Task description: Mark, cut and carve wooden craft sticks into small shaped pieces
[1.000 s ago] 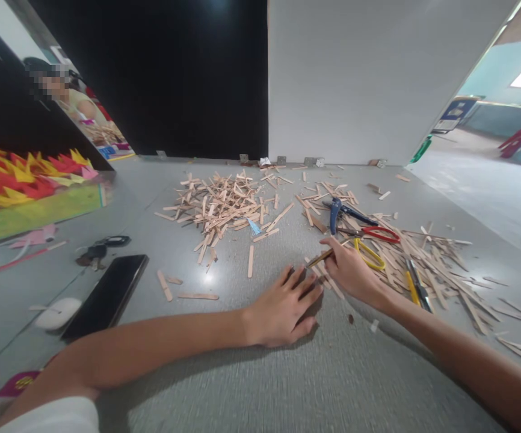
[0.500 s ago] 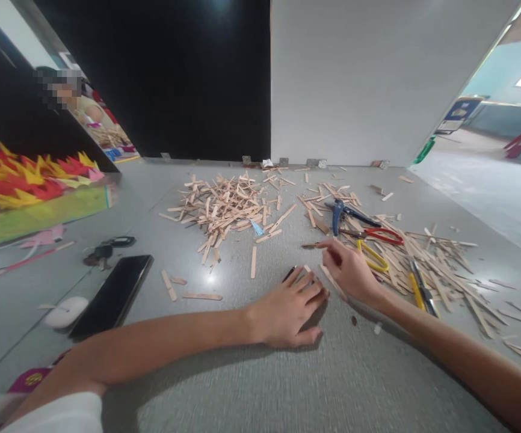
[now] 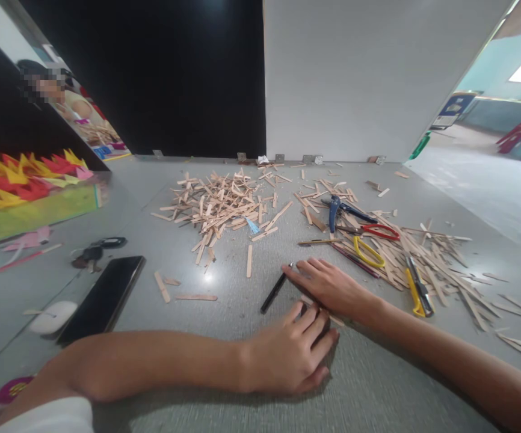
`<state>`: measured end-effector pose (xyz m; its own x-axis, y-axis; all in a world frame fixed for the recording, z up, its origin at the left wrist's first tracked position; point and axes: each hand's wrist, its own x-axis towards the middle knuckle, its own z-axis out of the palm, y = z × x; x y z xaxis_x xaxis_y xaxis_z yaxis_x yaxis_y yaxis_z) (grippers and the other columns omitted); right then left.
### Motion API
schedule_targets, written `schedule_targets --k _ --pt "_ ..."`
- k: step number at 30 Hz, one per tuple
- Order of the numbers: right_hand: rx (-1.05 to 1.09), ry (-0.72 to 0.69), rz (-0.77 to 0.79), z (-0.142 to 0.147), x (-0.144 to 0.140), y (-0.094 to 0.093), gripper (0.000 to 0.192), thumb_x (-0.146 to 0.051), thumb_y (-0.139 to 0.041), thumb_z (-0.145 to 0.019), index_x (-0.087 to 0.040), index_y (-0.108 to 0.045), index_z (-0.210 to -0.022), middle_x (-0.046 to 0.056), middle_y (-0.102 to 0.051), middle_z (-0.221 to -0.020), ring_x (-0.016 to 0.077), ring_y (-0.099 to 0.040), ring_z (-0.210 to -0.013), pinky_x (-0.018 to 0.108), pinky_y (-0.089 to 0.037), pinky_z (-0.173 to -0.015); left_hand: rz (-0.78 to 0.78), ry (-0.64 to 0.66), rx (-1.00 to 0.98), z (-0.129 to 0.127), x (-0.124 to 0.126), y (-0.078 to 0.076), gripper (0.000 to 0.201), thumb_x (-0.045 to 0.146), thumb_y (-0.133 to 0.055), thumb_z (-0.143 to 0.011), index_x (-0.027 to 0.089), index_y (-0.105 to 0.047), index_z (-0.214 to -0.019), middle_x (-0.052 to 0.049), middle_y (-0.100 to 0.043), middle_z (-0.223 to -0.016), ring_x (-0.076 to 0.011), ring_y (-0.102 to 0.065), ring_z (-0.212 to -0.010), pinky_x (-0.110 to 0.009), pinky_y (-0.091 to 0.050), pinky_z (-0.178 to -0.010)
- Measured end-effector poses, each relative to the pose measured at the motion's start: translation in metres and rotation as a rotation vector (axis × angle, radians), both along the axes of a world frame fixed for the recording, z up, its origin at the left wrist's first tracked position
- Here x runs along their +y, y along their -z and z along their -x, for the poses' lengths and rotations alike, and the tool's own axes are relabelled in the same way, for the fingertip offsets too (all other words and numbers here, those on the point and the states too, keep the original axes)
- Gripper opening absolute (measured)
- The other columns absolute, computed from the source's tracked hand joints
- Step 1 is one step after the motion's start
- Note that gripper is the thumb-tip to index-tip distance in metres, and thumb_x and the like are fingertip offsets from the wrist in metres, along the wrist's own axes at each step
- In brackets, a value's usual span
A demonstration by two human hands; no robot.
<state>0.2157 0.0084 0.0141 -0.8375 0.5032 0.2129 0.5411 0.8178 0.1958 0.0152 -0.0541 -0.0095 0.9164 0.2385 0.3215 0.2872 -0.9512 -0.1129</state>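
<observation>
My left hand [image 3: 292,352] rests low on the grey tabletop, fingers apart and slightly bent. A flat wooden craft stick [image 3: 336,320] lies by its fingertips, partly hidden beneath my hands. Just beyond, my right hand [image 3: 332,285] lies with fingers stretched out to the left. Its index fingertip is at the upper end of a black pen [image 3: 275,293], which lies slanted on the table. A thin gold-brown pen [image 3: 317,242] lies farther back, beside yellow-and-red-handled scissors [image 3: 369,249].
A heap of craft sticks [image 3: 219,204] lies ahead. To the right are blue-handled pliers [image 3: 334,210], a yellow cutter [image 3: 416,288] and more sticks [image 3: 441,270]. A phone [image 3: 102,299], white mouse [image 3: 53,317] and keys [image 3: 91,255] lie left. Upright boards [image 3: 355,78] stand behind.
My right hand has left the gold-brown pen and moved nearer and left, to the black pen. My left hand has drawn back towards me, leaving the black pen uncovered.
</observation>
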Motion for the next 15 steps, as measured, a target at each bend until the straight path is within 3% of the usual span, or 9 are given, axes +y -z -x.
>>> schedule_targets --k 3,6,9,12,15 --pt "-0.019 0.07 0.046 -0.003 0.002 -0.002 0.031 -0.001 -0.05 -0.099 -0.015 -0.07 -0.118 0.012 -0.071 -0.097 0.0278 -0.066 -0.092 0.037 -0.051 -0.078 0.012 -0.041 -0.016 0.0 -0.001 0.001 0.054 0.046 -0.044 -0.109 0.006 -0.068 -0.137 -0.024 -0.073 -0.135 -0.0382 -0.067 -0.124 -0.051 -0.047 -0.106" --pt "0.034 0.222 0.078 -0.012 0.004 -0.004 0.029 0.004 -0.047 -0.093 -0.018 -0.066 -0.091 0.011 -0.071 -0.086 0.0253 -0.065 -0.077 0.034 -0.044 -0.065 0.067 -0.121 0.004 0.003 -0.002 0.001 0.059 0.047 -0.043 -0.109 0.005 -0.062 -0.145 -0.027 -0.068 -0.141 -0.0401 -0.064 -0.13 -0.053 -0.043 -0.112" --pt "0.153 0.35 0.082 -0.024 0.01 -0.008 0.024 0.0 -0.046 -0.093 -0.016 -0.064 -0.092 0.01 -0.07 -0.075 0.0204 -0.058 -0.059 0.032 -0.033 -0.054 0.138 -0.23 0.053 0.006 -0.005 0.001 0.067 0.052 -0.039 -0.11 0.005 -0.053 -0.155 -0.031 -0.059 -0.153 -0.0443 -0.055 -0.142 -0.057 -0.036 -0.117" --pt "0.301 0.402 0.141 -0.03 0.015 -0.018 0.015 -0.012 -0.049 -0.096 -0.019 -0.061 -0.092 0.004 -0.069 -0.069 0.0148 -0.054 -0.053 0.027 -0.032 -0.052 0.143 -0.303 0.078 0.009 -0.007 0.0 0.069 0.053 -0.036 -0.11 0.007 -0.046 -0.161 -0.033 -0.05 -0.161 -0.0491 -0.047 -0.15 -0.063 -0.031 -0.119" --pt "0.52 0.397 0.386 -0.024 0.015 -0.025 0.013 -0.019 -0.05 -0.095 -0.02 -0.062 -0.093 0.001 -0.072 -0.071 0.0119 -0.06 -0.053 0.023 -0.04 -0.052 0.135 -0.358 0.095 0.01 -0.008 0.001 0.073 0.057 -0.037 -0.11 0.007 -0.045 -0.161 -0.035 -0.05 -0.16 -0.0542 -0.049 -0.147 -0.07 -0.03 -0.117"
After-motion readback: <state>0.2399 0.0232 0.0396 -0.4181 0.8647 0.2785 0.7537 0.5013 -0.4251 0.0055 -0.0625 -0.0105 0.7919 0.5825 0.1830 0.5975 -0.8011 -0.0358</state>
